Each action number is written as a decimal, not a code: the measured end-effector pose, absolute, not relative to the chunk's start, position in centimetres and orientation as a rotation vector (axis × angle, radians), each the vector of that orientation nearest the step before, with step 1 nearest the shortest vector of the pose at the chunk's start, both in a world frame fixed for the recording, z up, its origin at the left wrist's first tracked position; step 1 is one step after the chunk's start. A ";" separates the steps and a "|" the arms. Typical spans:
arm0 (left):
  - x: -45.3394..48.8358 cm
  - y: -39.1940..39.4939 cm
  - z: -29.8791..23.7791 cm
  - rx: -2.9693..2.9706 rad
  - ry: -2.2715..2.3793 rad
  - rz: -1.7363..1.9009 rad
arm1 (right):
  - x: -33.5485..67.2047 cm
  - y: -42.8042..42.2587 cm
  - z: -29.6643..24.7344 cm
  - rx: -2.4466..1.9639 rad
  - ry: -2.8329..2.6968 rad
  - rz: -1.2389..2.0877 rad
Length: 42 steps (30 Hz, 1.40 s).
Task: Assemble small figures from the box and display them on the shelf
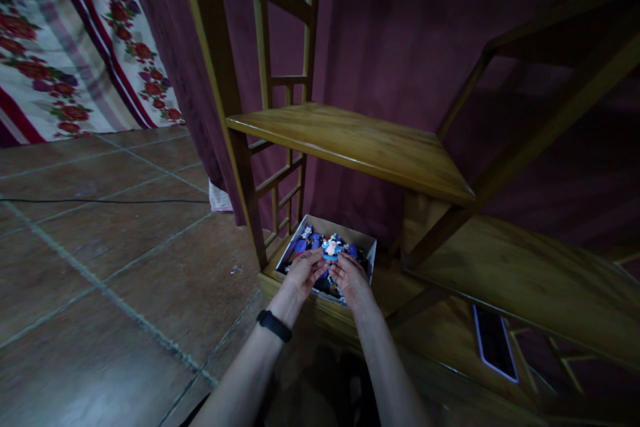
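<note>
Between my two hands is a small blue and white figurine [331,249] on a blue base, held above an open cardboard box [363,240]. My left hand [306,270], with a dark band on its wrist, pinches the figurine's left side. On the other side, the fingers of my right hand [350,275] close on its right edge. Several more small figurines [314,239], mostly blue and purple, lie jumbled in the box below. My hands and the held figurine hide part of the box's contents.
The box stands on the low board of a wooden shelf unit, beneath a wooden shelf [350,140]. At the lower right a phone [495,341] lies on the wood. A thin black cable [105,201] crosses the tiled floor [125,280]. Purple curtain [370,47] hangs behind.
</note>
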State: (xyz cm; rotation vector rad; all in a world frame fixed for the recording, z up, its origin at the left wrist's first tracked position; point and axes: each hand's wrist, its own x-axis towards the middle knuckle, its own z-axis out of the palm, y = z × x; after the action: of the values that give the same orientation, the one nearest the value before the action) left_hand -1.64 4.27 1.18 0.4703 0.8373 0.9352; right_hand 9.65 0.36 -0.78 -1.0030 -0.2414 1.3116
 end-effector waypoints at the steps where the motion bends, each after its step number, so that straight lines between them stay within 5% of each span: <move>1: -1.6 4.3 1.2 0.470 0.839 0.934 | 9.7 0.4 -0.8 -1.002 -0.245 1.313; 42: -1.6 4.1 1.6 0.462 0.851 0.923 | 9.7 0.3 -0.5 -1.063 -0.275 1.310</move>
State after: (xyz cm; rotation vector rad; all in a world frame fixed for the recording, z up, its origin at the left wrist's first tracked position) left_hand -1.62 4.12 1.61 0.4618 0.8513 0.9234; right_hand 9.66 0.34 -0.50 -1.0635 -0.2745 1.3102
